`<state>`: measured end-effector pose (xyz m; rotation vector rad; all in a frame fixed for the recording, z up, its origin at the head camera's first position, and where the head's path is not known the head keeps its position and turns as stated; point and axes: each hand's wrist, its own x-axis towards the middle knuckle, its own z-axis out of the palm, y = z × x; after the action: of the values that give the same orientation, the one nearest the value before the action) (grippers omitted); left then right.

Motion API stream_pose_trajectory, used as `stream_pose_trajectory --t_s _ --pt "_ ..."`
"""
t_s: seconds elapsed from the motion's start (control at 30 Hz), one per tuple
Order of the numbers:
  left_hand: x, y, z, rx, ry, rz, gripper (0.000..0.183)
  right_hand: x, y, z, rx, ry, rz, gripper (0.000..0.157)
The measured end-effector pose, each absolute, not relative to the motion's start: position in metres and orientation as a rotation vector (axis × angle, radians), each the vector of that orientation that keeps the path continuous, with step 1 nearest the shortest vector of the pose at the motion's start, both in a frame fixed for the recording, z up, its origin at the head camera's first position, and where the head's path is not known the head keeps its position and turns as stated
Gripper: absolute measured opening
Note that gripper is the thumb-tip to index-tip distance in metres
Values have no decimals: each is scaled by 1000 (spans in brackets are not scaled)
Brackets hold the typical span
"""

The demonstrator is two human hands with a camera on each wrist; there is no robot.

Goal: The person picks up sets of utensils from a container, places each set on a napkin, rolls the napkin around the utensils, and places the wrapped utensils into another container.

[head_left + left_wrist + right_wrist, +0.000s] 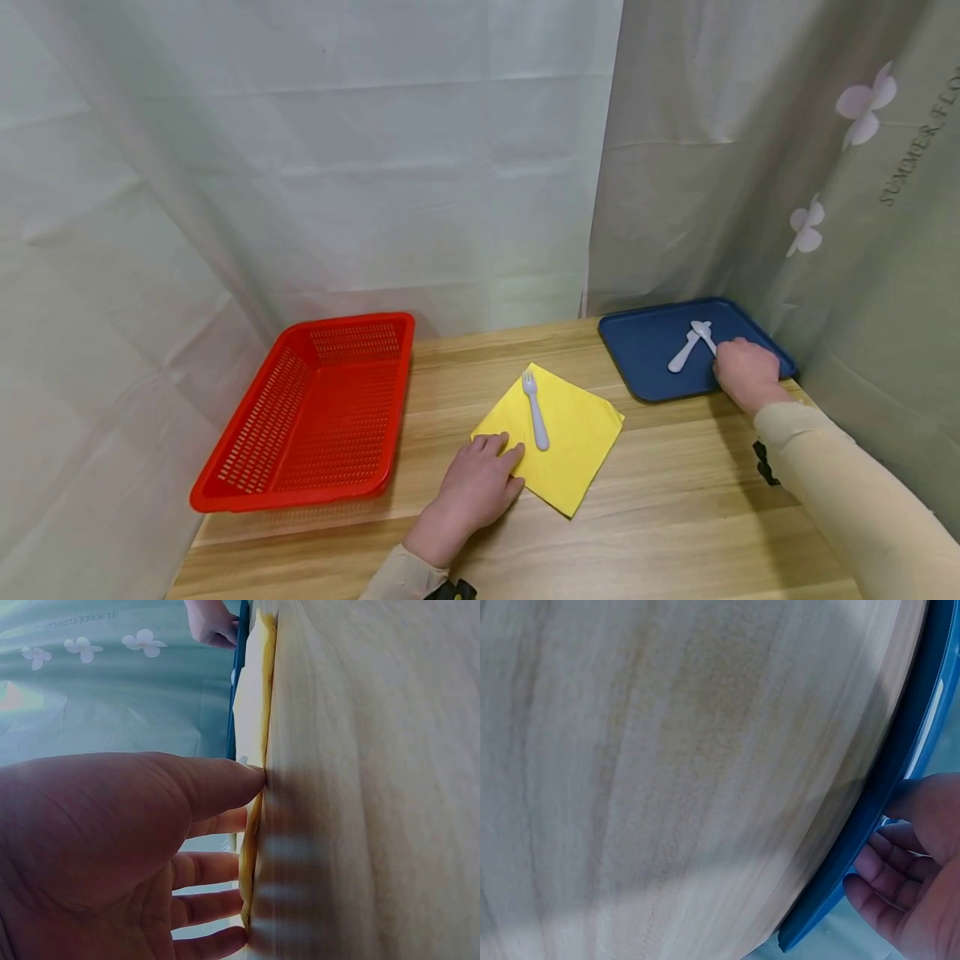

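Note:
A folded yellow napkin (577, 433) lies turned cornerwise on the table, with a pale plastic fork (537, 421) on it, tines pointing away. My left hand (480, 483) rests at the napkin's near-left edge; in the left wrist view its thumb and spread fingers (206, 868) touch the yellow edge. At the right, my right hand (746, 371) reaches over the blue tray (637, 342) and pinches the handle end of a pale spoon (703, 332). The spoon crosses a second pale utensil (681, 357), perhaps a knife. In the right wrist view, curled fingers (889, 881) partly hide the handle.
A red plastic basket (330, 442) with slotted walls stands on the left of the wooden table (675, 500). Pale curtains (375, 167) hang behind the table and along both sides. The tray's far corner sits close to the right curtain.

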<state>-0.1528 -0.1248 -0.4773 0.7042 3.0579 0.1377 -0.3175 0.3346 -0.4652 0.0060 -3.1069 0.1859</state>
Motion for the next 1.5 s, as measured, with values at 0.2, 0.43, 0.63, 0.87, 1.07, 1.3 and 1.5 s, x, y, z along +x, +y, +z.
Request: stream_pose_trajectory --t_s 0.2,0.43,0.63,0.87,1.07,1.3,1.5 --pt "-153 -125 -477 710 3064 134 46 -319 337 -468 13 -3108 197 24" --pt "-153 -125 -478 711 3062 134 46 -320 340 -470 8 -3102 183 25" --pt "-154 -125 -480 706 3060 125 47 -320 340 -470 19 -3091 171 24" --pt "-154 -125 -479 701 3054 132 47 -316 340 -467 35 -3064 159 22" --pt "-153 -125 -479 699 3055 136 47 -315 338 -465 40 -3055 171 20" --pt "-152 -125 -479 705 3058 136 47 -312 332 -462 65 -3031 207 17" --pt "-153 -125 -479 707 3057 124 47 -310 324 -460 103 -2994 238 14"
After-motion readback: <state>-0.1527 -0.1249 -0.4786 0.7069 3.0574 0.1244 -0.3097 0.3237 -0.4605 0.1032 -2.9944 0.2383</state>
